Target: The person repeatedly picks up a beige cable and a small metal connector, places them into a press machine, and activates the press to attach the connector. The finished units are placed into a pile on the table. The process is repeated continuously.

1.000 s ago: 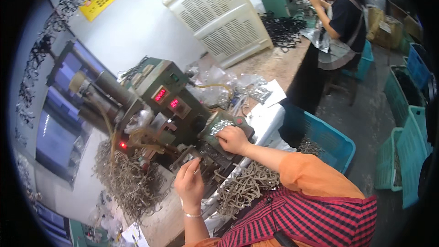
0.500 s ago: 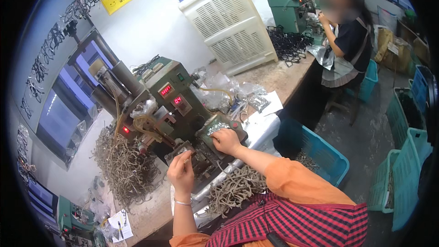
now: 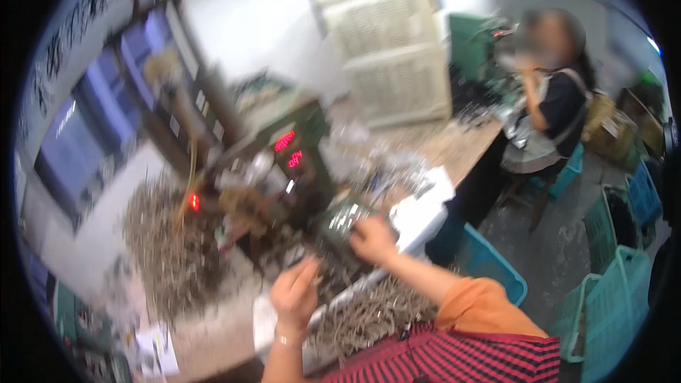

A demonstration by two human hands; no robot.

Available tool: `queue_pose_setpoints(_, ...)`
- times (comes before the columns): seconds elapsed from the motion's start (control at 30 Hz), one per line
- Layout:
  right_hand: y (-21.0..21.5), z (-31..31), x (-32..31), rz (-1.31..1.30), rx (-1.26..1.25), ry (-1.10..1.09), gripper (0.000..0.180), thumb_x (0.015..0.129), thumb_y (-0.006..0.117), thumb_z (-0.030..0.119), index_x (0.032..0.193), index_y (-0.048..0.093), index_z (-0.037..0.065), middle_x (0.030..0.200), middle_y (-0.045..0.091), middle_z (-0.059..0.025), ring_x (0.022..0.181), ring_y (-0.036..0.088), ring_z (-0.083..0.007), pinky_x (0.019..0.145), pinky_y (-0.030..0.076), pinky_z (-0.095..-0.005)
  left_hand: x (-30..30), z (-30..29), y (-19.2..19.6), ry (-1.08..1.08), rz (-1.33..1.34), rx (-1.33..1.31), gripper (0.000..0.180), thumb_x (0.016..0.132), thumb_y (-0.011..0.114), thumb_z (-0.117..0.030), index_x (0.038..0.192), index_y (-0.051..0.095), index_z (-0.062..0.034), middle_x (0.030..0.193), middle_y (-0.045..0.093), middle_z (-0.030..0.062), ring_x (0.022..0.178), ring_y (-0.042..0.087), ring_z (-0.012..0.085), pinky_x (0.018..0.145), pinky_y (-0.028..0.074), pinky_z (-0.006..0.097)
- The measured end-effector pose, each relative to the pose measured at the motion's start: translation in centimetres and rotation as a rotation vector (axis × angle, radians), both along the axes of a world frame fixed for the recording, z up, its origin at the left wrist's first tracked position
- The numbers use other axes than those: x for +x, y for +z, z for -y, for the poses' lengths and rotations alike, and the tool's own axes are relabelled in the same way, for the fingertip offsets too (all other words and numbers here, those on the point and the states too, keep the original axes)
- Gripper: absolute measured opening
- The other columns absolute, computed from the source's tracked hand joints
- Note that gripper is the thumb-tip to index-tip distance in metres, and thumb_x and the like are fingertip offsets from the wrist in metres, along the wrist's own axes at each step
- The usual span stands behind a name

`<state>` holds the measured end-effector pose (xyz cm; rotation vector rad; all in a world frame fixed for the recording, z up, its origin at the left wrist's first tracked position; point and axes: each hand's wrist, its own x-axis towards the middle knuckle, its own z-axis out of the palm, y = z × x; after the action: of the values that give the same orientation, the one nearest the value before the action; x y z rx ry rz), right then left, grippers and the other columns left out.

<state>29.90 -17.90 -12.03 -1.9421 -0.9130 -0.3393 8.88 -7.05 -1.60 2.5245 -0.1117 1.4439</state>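
Note:
The picture is smeared by motion. My left hand (image 3: 294,291) is raised in front of the green bench machine (image 3: 312,145), its fingertips pressed together; anything between them is too small or blurred to name. My right hand (image 3: 374,240) is closed, fingers curled down at the small shiny metal pieces (image 3: 344,217) on top of a green block beside the machine. Whatever those fingers pinch is hidden. Below both hands, a heap of grey-brown bent parts (image 3: 376,315) lies by my checked apron. The machine's red digits are lit.
Another heap of grey-brown parts (image 3: 174,255) sits left of the machine. Behind are clear plastic bags (image 3: 376,159) and an upright cream crate (image 3: 397,81). A blue basket (image 3: 489,262) stands right of the bench, with teal baskets (image 3: 624,305) farther right. A co-worker (image 3: 557,110) sits at another machine.
The view has shifted and blurred, so the scene sits differently in it. My left hand stays pinched near the machine; my right hand remains at the shiny pieces.

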Motion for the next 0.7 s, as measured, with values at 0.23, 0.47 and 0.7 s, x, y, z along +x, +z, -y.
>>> queue_pose_setpoints(0.23,0.4,4.2,0.8,0.233,-0.379,-0.094,0.027,0.08,0.079,0.019,0.102,0.071,0.006,0.1,0.067,-0.0121,0.102,0.06,-0.0373,0.083,0.049,-0.0494,0.4,-1.4,-1.3,-0.071,0.026,-0.012,0.035,0.074,0.079,0.006,0.107,0.075,-0.0032,0.105,0.077,0.0131,0.062,0.062,0.0184,0.054,0.046,0.027)
queue_pose_setpoints(0.47,0.4,-0.1,1.3,0.307,-0.285,-0.031,0.013,0.08,0.078,0.014,0.086,0.07,0.008,0.086,0.066,-0.0095,0.09,0.062,-0.0329,0.075,0.051,-0.0444,0.2,-1.6,-1.3,-0.024,-0.016,0.072,0.033,0.077,0.081,-0.001,0.109,0.073,-0.003,0.106,0.077,0.0133,0.057,0.056,0.0157,0.051,0.042,0.027)
queue_pose_setpoints(0.7,-0.2,-2.7,2.4,0.334,-0.106,0.085,0.012,0.08,0.078,0.014,0.086,0.07,0.008,0.105,0.07,-0.0092,0.104,0.066,-0.0329,0.083,0.054,-0.0429,0.2,-1.1,-0.6,0.004,-0.041,0.035,0.026,0.078,0.075,0.006,0.102,0.074,-0.0031,0.101,0.078,0.013,0.064,0.063,0.0162,0.053,0.044,0.026)
